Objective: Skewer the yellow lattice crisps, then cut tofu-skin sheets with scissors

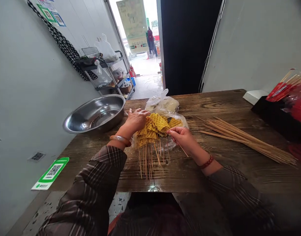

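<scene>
Yellow pieces of food with a scored, ridged surface lie heaped on a clear plastic bag. Several thin wooden skewers stick out of the heap toward me. My left hand rests at the heap's left side, fingers stretched out; its fingertips are partly hard to make out. Pinched in my right hand is a single bamboo skewer, its tip end beside a yellow piece at the heap's right. Whether the tip has gone into that piece, I cannot tell.
A steel basin stands on the left of the wooden table. Loose bamboo skewers lie to the right. Farther right is a black box with red-wrapped sticks. A tied plastic bag sits behind the heap. Beyond are a shelf cart and a doorway.
</scene>
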The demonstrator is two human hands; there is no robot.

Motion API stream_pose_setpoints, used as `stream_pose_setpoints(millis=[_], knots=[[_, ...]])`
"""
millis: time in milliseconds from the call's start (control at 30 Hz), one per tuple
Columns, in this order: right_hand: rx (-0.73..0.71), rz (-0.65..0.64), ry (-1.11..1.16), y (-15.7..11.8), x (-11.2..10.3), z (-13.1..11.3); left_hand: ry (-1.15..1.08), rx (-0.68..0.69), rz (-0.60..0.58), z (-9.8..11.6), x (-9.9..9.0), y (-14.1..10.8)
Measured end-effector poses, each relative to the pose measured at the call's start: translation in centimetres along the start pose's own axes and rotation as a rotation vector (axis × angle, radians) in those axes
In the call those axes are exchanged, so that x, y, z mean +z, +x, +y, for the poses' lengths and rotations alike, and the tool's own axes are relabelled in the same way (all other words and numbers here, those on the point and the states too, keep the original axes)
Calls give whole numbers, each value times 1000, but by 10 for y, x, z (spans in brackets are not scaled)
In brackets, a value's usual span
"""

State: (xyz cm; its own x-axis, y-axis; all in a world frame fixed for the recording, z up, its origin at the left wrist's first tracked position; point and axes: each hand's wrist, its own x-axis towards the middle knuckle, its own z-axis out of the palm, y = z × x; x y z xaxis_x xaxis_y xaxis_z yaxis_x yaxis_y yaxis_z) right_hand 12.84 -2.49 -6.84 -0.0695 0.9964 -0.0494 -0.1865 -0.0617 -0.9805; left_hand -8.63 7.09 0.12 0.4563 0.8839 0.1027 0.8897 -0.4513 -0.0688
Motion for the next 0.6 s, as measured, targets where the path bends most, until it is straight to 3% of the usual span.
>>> stream_pose_setpoints(millis=[433, 600], knots=[[-56, -19, 2, 4, -2, -1, 104, -146, -91, 4, -9, 39], [-49, -23, 30, 9, -1, 4, 176, -173, -39, 13, -10, 49]])
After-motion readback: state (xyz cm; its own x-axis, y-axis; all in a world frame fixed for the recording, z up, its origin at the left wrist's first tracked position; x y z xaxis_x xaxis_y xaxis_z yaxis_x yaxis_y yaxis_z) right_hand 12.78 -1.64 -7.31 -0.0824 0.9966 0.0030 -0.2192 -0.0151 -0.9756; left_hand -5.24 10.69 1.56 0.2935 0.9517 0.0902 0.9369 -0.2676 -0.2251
